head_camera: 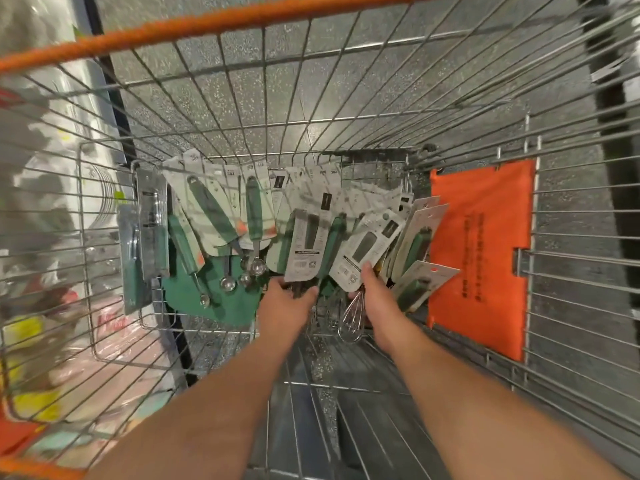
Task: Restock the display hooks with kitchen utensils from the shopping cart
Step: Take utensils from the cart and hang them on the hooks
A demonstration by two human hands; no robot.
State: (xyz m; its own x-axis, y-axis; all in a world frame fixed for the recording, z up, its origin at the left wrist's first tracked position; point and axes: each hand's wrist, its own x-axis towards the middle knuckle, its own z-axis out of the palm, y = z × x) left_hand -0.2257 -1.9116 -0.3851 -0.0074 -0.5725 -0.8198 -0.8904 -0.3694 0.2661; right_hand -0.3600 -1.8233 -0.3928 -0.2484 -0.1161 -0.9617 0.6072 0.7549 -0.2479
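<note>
Several carded kitchen utensils with green handles lie piled at the far end of the wire shopping cart (346, 119). My left hand (287, 299) grips the lower end of one carded utensil (306, 247) and holds it upright. My right hand (375, 296) pinches the bottom of a second carded utensil (367, 251) tilted to the right. A metal whisk (351, 317) lies just below, between my hands. Measuring spoons (242, 271) and a green spatula blade (214, 292) lie to the left in the pile.
An orange flap (481, 251) hangs on the cart's right wall. The orange cart handle bar (207, 26) runs across the top. Blurred packaged goods (52, 237) stand outside the cart's left side. The speckled floor shows through the wires.
</note>
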